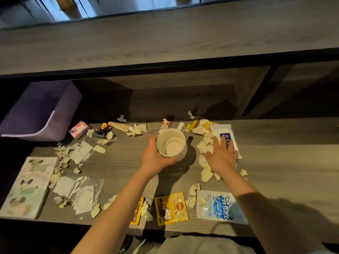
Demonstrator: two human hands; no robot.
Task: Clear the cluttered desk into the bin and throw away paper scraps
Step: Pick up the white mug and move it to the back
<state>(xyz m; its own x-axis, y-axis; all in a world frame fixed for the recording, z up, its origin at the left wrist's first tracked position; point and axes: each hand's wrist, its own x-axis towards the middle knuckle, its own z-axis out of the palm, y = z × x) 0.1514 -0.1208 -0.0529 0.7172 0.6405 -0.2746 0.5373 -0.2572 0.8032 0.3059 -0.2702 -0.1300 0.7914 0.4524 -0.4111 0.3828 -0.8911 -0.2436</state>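
Many crumpled cream paper scraps litter the grey wood-grain counter. The left hand grips an empty cream plastic mug. The right hand lies spread over scraps beside it. A purple fabric bin sits far left.

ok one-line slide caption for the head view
Left hand grips a cup while the right hand rests flat on paper scraps and a wipes pack on the littered desk.

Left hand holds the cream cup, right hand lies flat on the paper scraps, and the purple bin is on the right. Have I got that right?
Almost. The head view shows the purple bin on the left, not the right. The rest stands: the left hand holds the cream cup and the right hand lies flat on the paper scraps.
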